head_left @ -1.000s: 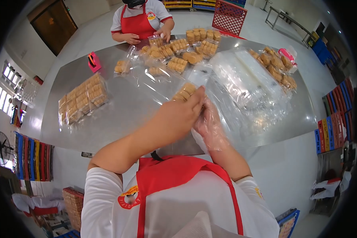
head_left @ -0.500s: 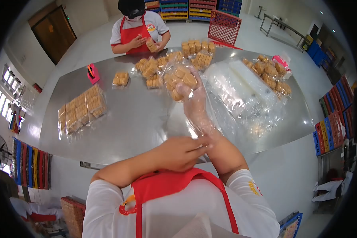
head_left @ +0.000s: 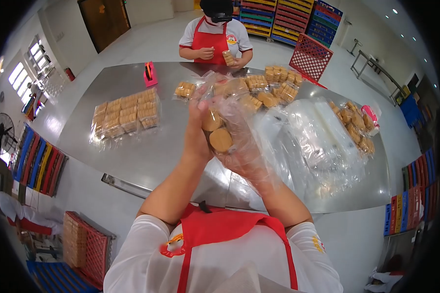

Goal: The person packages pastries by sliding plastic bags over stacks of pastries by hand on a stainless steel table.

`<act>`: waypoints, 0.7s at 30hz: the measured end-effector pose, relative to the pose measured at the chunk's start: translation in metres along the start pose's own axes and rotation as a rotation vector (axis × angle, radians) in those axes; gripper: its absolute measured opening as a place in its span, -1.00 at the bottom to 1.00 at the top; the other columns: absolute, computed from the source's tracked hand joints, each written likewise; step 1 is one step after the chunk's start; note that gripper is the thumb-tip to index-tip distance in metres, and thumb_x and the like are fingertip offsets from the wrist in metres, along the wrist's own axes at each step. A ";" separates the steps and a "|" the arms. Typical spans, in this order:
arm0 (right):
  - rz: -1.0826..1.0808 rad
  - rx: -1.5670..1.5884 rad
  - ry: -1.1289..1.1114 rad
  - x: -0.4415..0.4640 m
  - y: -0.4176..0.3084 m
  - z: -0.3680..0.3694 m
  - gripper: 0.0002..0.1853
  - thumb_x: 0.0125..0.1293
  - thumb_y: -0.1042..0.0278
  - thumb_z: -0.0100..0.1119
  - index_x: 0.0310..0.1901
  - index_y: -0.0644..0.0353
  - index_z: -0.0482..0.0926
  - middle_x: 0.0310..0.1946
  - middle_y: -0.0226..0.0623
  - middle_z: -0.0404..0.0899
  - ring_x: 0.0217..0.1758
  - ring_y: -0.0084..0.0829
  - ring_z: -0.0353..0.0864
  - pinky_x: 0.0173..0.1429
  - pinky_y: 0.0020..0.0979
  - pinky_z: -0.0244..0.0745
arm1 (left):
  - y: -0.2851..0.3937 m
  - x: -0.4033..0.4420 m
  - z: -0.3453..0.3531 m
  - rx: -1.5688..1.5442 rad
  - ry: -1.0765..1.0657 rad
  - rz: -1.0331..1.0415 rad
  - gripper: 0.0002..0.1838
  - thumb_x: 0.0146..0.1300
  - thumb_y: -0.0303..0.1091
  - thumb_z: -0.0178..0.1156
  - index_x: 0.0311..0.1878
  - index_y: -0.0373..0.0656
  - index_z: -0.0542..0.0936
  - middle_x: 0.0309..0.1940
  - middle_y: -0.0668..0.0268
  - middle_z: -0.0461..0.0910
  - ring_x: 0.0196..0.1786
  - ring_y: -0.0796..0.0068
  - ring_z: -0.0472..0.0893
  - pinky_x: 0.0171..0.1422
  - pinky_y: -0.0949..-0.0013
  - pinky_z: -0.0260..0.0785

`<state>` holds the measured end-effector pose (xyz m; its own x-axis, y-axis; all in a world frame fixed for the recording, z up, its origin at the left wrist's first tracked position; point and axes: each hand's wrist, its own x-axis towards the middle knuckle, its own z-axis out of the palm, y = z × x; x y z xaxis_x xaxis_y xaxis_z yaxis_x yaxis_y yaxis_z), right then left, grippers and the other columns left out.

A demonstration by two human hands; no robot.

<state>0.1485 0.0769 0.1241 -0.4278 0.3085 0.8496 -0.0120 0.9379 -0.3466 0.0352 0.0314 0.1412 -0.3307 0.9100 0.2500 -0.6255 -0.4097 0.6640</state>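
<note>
A clear plastic bag of round, light-brown cookies (head_left: pixel 220 139) is between my two hands, above the middle of the metal table. My left hand (head_left: pixel 196 128) is closed along the bag's left side, thumb near the top. Beneath and to the right, my right hand (head_left: pixel 240 155) grips the cookies, with loose clear plastic covering it down to the wrist. Just beyond are several small cookie packs (head_left: pixel 267 99), partly hidden by the bag. A larger block of wrapped cookies (head_left: pixel 127 115) lies at the left.
Across the metal table (head_left: pixel 181 168), a co-worker (head_left: pixel 211 44) holds a cookie pack (head_left: pixel 228 57). A pink tape dispenser (head_left: pixel 150 75) stands at the far left. Flat plastic bags (head_left: pixel 318 132) cover the right side, beside more cookie packs (head_left: pixel 355 122). A red crate (head_left: pixel 310 57) stands behind.
My left hand has moved from my right wrist up to the bag's left side. The bag has come nearer to me. The view has shifted, and the co-worker's free hand has moved off their pack.
</note>
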 end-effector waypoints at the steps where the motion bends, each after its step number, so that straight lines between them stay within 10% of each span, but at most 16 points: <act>1: -0.026 -0.064 -0.044 -0.003 0.003 0.003 -0.11 -0.01 0.54 0.46 0.42 0.13 0.30 0.31 -0.06 0.43 0.34 0.14 0.44 0.37 0.03 0.40 | -0.005 0.000 -0.008 -0.019 -0.006 -0.015 -0.28 0.38 0.15 0.09 0.43 -0.12 0.28 0.27 0.16 0.48 0.30 0.24 0.51 0.40 0.16 0.39; 9: -0.047 -0.302 -0.260 -0.034 0.048 0.067 -0.33 0.12 0.43 0.30 0.34 0.17 0.43 0.36 -0.13 0.41 0.42 -0.02 0.37 0.47 -0.03 0.27 | -0.067 -0.026 -0.089 -0.376 0.205 -0.186 -0.34 0.46 0.13 -0.05 0.42 -0.14 0.34 0.30 0.15 0.48 0.35 0.16 0.47 0.41 0.04 0.36; 12: -0.035 -0.405 -0.474 -0.063 0.073 0.101 -0.38 0.16 0.34 0.26 0.32 0.16 0.44 0.35 -0.16 0.43 0.43 -0.04 0.37 0.49 -0.02 0.24 | -0.068 -0.051 -0.126 -0.320 0.329 -0.576 -0.36 0.47 0.10 -0.05 0.38 -0.22 0.36 0.30 0.04 0.47 0.37 -0.01 0.46 0.43 -0.03 0.35; 21: -0.073 -0.460 -0.592 -0.111 0.113 0.164 -0.48 0.21 0.23 0.19 0.25 -0.01 0.49 0.16 -0.42 0.50 0.30 -0.26 0.38 0.26 -0.04 0.31 | -0.107 -0.114 -0.183 -0.138 0.265 -0.986 -0.80 0.51 -0.36 0.01 -0.03 -0.32 0.50 -0.15 0.04 0.68 -0.08 0.08 0.73 0.03 0.13 0.64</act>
<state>0.0464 0.1229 -0.0744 -0.8563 0.2277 0.4636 0.2640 0.9644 0.0138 0.0107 -0.0402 -0.0876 0.2387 0.8094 -0.5365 -0.7737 0.4924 0.3986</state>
